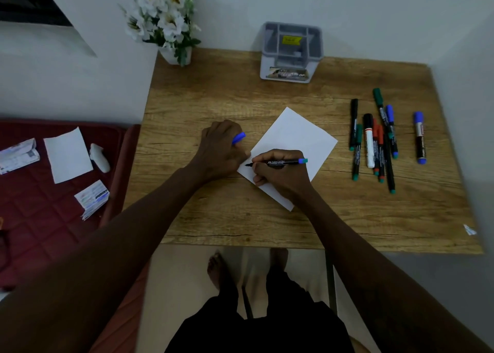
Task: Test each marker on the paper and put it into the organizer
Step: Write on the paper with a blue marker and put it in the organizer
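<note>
Gripping marker in curled right hand, tip at the paper's left corner; clutching blue cap in left hand just left of the paper; open table beyond, toward organizer

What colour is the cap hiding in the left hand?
Blue. The cap pokes out of the left hand; the head view shows it best.

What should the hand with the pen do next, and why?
Probably drag the tip in a short stroke: the right hand grips the uncapped slim black marker with its tip at the edge of the white paper sheet, which looks unmarked, and the left hand holds the blue cap.
</note>
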A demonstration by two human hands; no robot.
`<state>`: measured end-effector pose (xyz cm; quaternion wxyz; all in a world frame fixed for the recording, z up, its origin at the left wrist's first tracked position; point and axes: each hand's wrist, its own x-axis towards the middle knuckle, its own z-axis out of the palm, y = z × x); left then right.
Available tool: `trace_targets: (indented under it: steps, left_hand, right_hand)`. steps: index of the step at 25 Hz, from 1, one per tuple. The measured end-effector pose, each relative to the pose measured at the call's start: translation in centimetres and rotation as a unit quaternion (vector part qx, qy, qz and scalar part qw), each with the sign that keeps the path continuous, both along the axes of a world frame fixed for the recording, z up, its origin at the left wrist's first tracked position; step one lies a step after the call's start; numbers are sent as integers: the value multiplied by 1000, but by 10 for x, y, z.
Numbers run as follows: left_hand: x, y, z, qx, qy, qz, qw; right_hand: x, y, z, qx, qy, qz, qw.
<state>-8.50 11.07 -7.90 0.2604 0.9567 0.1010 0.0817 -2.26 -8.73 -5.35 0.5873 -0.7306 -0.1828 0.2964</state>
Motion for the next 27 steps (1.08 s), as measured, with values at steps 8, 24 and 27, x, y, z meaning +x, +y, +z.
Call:
trace_targets:
  steps: [8, 24, 27]
  left_hand:
    - [0, 7, -3, -15, -12, -11, 1000]
    - [-2, 9, -11, 5, -36, 1, 999]
    - [-3, 9, -11, -1, -42, 2, 999]
  right_hand:
    - [-8, 3, -9, -25, -21, -8, 999]
    - [-1, 11, -23, -163, -93, -18, 982]
    - [-2, 11, -20, -147, -88, -17, 985]
